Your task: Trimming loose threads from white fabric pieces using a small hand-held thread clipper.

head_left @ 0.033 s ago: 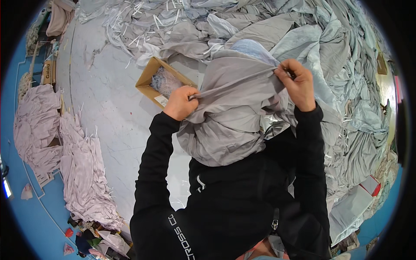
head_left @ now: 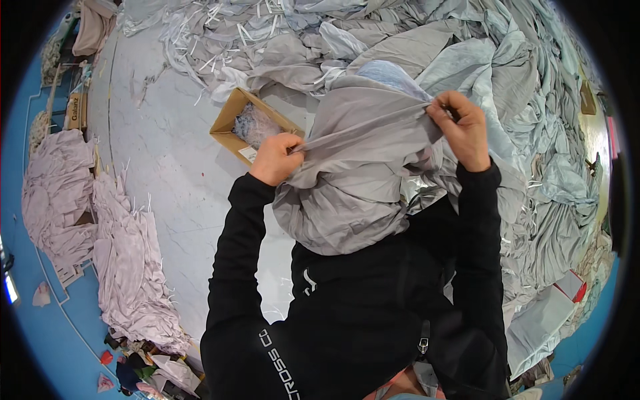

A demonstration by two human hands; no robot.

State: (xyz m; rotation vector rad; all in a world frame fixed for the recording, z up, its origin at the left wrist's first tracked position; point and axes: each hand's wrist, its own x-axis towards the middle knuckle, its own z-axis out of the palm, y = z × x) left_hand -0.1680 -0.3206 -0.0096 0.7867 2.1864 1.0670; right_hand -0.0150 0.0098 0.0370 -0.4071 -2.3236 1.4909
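Holding a cloth (head_left: 363, 177) in front of the torso, at the near side of the worktop (head_left: 190, 193). Pinching fabric with left hand (head_left: 277, 159) and right hand (head_left: 465, 130), set well apart, thumbs pressed to fingers. Done, judging by the lie of things: gripped at two places, with a fairly taut stretch between. Not yet done: spread flat or neatly folded; below the grip, slumped in loose, bunched folds. Hard to tell whether fully separate from the pile (head_left: 393, 50) just behind. Left over beyond that: a great heap of tangled grey and pale blue, unsorted by the look of it. Seemingly untouched: box (head_left: 227, 120) beside left hand, with clear plastic (head_left: 257, 127) inside.
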